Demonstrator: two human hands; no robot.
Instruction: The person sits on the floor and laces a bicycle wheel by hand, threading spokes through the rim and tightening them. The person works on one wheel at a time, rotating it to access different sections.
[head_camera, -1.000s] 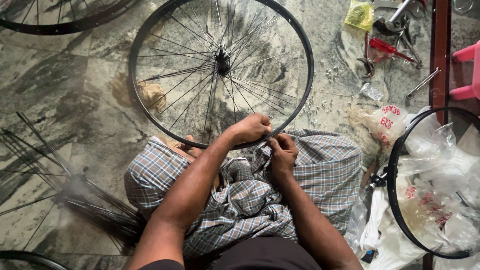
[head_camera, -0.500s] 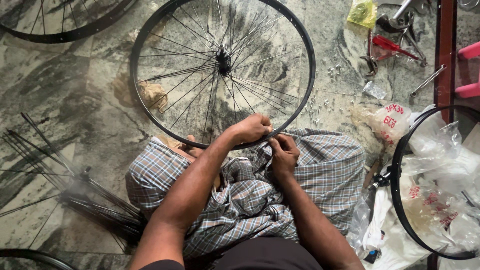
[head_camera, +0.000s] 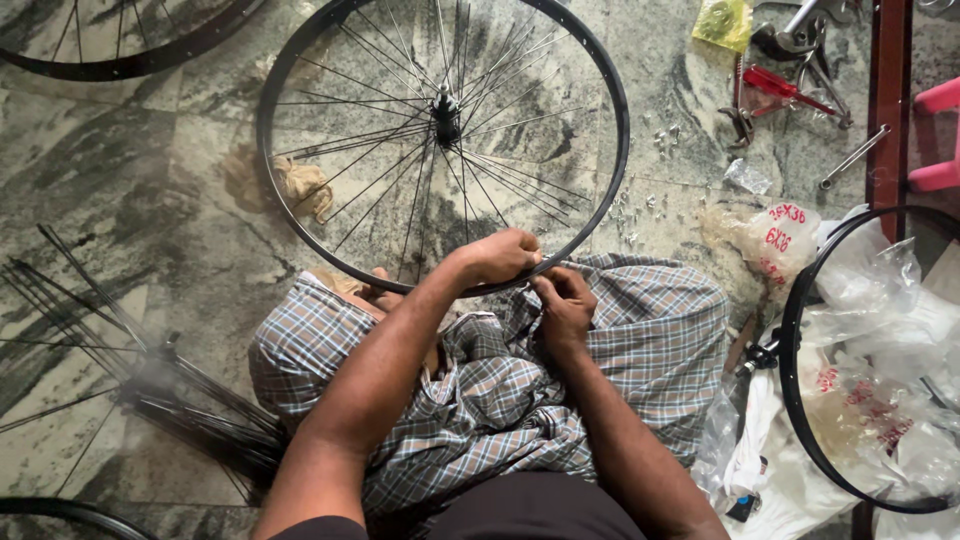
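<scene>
A black bicycle wheel rim (head_camera: 275, 90) with thin spokes and a central hub (head_camera: 445, 103) lies flat on the stone floor in front of my checked-cloth lap. My left hand (head_camera: 497, 255) curls over the near edge of the rim, fingers closed on it. Touching the same spot from the lap side, my right hand (head_camera: 563, 305) pinches something small at the rim; I cannot make out what it is.
Loose black spokes (head_camera: 120, 350) lie in a heap at the left. Another rim (head_camera: 795, 380) rests on plastic bags at the right. Tools with red handles (head_camera: 785, 85), small metal nipples (head_camera: 640, 205) and a rag (head_camera: 300, 185) lie on the floor. A further rim (head_camera: 130, 60) shows at top left.
Both hands stay at the same spot on the rim's near edge. Only the view shifts slightly.
</scene>
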